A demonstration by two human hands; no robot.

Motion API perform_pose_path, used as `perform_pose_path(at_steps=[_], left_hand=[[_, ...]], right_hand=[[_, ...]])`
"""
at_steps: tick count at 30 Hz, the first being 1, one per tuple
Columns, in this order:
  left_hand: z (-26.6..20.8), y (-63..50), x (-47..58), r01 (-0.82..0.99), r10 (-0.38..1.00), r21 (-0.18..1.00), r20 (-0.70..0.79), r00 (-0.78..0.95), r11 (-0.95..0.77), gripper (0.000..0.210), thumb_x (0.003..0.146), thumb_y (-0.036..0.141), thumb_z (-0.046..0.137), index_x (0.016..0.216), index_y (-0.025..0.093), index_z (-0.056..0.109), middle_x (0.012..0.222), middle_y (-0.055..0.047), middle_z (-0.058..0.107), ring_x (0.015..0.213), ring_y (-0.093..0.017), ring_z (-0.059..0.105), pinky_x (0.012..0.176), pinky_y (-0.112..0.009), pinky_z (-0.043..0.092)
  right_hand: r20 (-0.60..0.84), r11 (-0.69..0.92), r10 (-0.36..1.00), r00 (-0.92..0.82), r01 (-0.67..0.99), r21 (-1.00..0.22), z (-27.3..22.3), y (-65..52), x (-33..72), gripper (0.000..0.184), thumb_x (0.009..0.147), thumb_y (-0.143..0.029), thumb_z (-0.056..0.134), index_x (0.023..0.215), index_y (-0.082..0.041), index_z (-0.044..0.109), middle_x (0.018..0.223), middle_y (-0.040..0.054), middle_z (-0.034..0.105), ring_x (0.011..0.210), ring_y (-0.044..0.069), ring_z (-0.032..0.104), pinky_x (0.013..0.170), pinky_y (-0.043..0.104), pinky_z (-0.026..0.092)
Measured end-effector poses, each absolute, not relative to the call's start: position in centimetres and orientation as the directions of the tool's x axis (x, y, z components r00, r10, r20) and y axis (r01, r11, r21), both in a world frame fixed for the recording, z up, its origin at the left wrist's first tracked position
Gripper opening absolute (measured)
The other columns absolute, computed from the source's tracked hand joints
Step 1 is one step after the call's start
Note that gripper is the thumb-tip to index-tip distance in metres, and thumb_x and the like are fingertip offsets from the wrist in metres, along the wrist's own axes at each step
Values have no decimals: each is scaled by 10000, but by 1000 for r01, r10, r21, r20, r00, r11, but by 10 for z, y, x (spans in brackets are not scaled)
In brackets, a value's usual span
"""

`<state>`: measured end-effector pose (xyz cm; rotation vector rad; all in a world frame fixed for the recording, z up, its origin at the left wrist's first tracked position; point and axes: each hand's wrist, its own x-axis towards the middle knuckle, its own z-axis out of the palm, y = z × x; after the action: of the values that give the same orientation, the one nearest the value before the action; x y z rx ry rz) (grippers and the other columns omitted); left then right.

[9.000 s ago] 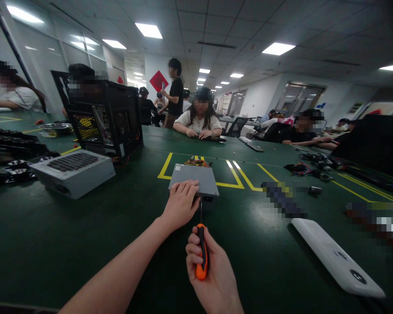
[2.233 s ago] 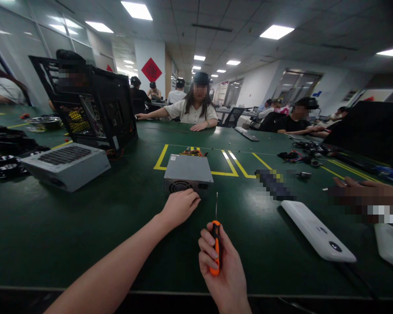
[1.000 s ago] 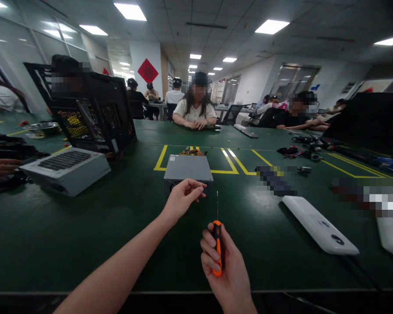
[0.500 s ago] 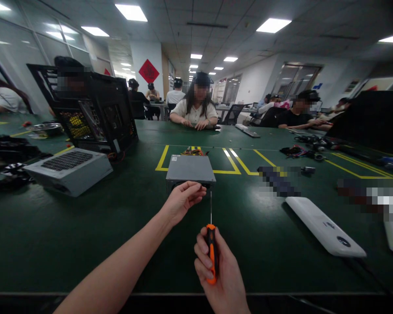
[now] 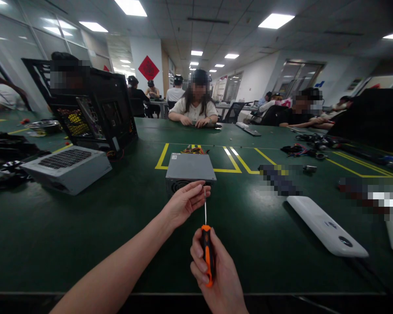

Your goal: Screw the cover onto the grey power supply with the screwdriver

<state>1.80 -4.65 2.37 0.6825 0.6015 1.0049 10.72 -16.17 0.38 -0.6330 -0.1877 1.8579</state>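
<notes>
My right hand [image 5: 214,266] is wrapped round the orange and black handle of a screwdriver [image 5: 207,255], whose shaft points away from me. The shaft's tip reaches the fingertips of my left hand [image 5: 186,203]. Thumb and fingers of that hand are pinched together; whatever they hold is too small to make out. Just beyond them a grey power supply [image 5: 190,166] lies on the green table, its fan grille facing me and partly covered by my left hand. Coloured cables [image 5: 194,151] bunch up behind it.
To the left stand a second grey power supply [image 5: 67,168] and an open black computer case [image 5: 94,109]. On the right lie a white device [image 5: 327,226] and loose cables [image 5: 303,150]. Yellow tape [image 5: 227,170] marks the table. Across it sits a person [image 5: 194,107].
The screwdriver has shifted slightly left, bringing its tip from beside my left fingers to touch or overlap them. My left hand has moved slightly right, with its fingers still pinched.
</notes>
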Motion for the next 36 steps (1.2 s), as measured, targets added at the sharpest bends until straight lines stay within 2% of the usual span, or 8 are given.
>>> perform_pose_path(at_steps=[6,21,28,36], left_hand=[[24,-48,18,-548,889,748,-123,441,376,226,793,166,583,1019,163,594,948,-53,672,801,-101,645,685,-184,513],[28,-50,19,-562,889,737,-116,442,376,232,798,106,553,1023,145,592,835,-52,676,727,-97,642,657,-185,512],[27,-49,18,-505,895,810,-52,443,297,275,776,148,600,1050,151,581,833,-53,679,740,-96,635,699,-192,502],[27,-50,18,-531,889,796,-20,458,291,241,782,149,588,1024,146,594,819,-45,676,725,-90,628,707,-196,497]], right_hand=[[-354,-395,900,-254,-816,-422,6,-161,107,349,651,-415,683,767,-96,600,492,-46,481,327,-8,301,322,122,178],[-344,-383,905,-252,-835,-396,6,-161,108,330,619,-381,712,754,-93,624,476,-51,476,318,-12,277,312,121,170],[-325,-383,907,-268,-848,-367,8,-163,108,333,579,-368,748,739,-103,628,464,-68,453,318,-19,256,305,111,176],[-323,-369,911,-256,-855,-364,3,-161,109,315,619,-364,724,755,-98,622,477,-66,460,329,-17,248,304,110,189]])
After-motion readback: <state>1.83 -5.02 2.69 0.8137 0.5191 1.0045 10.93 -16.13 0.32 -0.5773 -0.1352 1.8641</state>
